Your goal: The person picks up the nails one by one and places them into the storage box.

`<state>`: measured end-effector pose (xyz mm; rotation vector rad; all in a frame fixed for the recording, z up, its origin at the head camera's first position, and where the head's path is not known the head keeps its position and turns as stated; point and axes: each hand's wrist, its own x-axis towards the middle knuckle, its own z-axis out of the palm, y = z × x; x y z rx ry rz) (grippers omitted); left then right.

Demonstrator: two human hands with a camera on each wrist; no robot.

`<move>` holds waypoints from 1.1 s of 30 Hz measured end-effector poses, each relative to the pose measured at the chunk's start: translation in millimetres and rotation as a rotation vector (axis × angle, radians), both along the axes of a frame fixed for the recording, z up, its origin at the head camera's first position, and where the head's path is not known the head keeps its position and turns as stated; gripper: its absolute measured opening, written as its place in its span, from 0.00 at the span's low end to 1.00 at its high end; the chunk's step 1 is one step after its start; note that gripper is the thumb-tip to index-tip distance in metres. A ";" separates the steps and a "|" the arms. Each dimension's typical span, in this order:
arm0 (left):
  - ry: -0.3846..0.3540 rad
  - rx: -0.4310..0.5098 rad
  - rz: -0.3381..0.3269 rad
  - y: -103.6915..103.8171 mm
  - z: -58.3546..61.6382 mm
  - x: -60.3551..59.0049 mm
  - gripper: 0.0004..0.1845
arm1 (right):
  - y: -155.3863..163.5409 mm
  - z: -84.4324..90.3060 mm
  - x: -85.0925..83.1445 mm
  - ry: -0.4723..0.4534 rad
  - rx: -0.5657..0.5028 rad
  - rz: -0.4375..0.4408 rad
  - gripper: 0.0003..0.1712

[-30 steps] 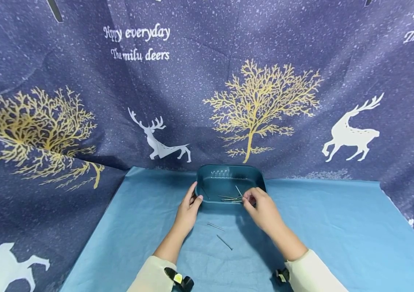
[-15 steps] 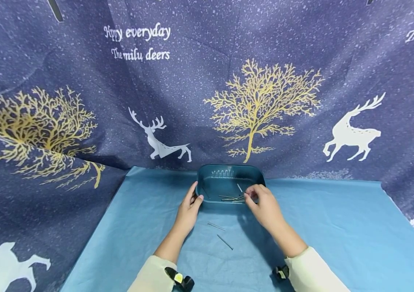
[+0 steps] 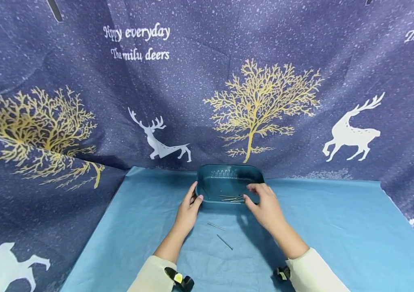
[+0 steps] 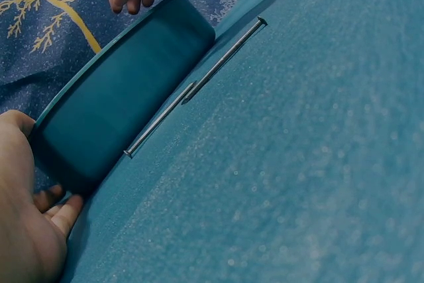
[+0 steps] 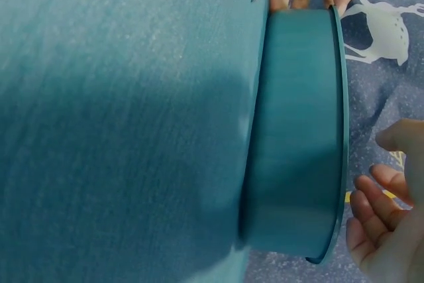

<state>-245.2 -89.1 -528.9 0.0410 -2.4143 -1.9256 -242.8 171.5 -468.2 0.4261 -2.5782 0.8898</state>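
Observation:
A dark teal plastic tray (image 3: 221, 206) stands on the blue cloth, with several thin nails (image 3: 231, 198) lying near its front wall. My left hand (image 3: 187, 211) grips the tray's left end, thumb at the front corner and fingers along the side. Over the tray's right front part is my right hand (image 3: 267, 207), thumb and fingers apart with nothing seen between them. The right wrist view shows those fingers (image 5: 371, 207) loosely bent beside the tray rim. Two loose nails lie on the cloth before the tray, a nearer one (image 3: 225, 242) and a farther one (image 3: 216, 226).
The blue cloth (image 3: 338, 227) covers the table. Behind the tray hangs a dark blue curtain (image 3: 207, 89) printed with deer and golden trees, close to the tray's back wall. Black wrist cameras sit on both sleeves.
My right thumb and fingers have spread and let go of a nail that stood tilted in the tray; it no longer shows upright. The left hand and tray have stayed put.

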 end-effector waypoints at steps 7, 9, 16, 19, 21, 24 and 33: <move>0.008 0.008 0.004 0.1 1.1 -0.1 0.31 | -0.5 0.6 2.1 0.004 -0.003 0.005 0.17; 0.005 0.010 0.005 0.1 1.1 -0.2 0.31 | -0.9 1.3 3.2 0.002 -0.002 0.004 0.17; 0.000 -0.006 0.010 0.2 0.1 -0.3 0.31 | -2.4 2.3 8.7 0.009 0.016 0.016 0.17; 0.000 -0.008 0.013 0.1 -0.5 -0.4 0.31 | -3.3 2.3 10.8 0.017 0.015 0.025 0.17; -0.002 -0.006 0.015 0.2 -0.3 -0.3 0.31 | -3.7 2.3 12.0 0.018 0.014 0.033 0.16; -0.002 -0.005 0.013 0.3 -0.5 -0.2 0.31 | -3.8 1.7 14.0 0.020 0.016 0.045 0.16; 0.003 0.001 0.003 0.4 -2.7 -1.5 0.31 | -5.3 -1.1 22.6 0.049 0.059 0.070 0.15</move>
